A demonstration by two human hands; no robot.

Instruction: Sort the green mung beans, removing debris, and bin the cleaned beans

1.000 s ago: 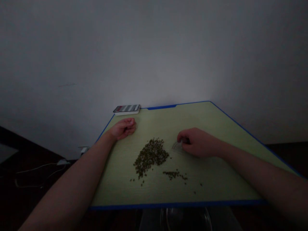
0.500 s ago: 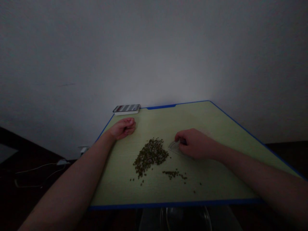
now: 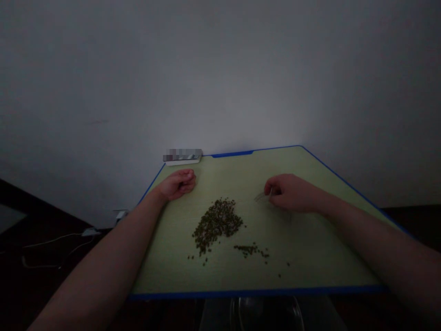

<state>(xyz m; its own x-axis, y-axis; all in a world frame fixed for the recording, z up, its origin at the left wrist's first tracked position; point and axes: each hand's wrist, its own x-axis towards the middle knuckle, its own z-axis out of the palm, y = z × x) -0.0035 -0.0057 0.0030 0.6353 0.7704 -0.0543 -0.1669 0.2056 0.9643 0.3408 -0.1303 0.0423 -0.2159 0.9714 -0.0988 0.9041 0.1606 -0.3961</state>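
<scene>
My right hand (image 3: 294, 193) is closed in a pinch on a clear, thin plastic protractor (image 3: 263, 196), tilted up and partly hidden by the fingers. Left of it, a pile of small greenish-brown beans or seeds (image 3: 217, 223) lies on the light green table (image 3: 324, 243). A smaller strip of the same beans (image 3: 248, 249) sits nearer the front edge, with a few strays around. My left hand (image 3: 178, 184) rests on its side at the table's left, fingers curled into a loose fist, with nothing visible in them. It is behind and left of the pile, apart from it.
A phone-like device on a white box (image 3: 183, 161) stands at the back left corner. The table has a blue rim (image 3: 255, 292) and meets a grey wall (image 3: 241, 92). Below the front edge is a clear round container (image 3: 268, 312). Cables (image 3: 55, 241) hang at left.
My right hand has moved back and to the right with the protractor, which has tilted up more edge-on. My left hand and the beans have stayed in place.
</scene>
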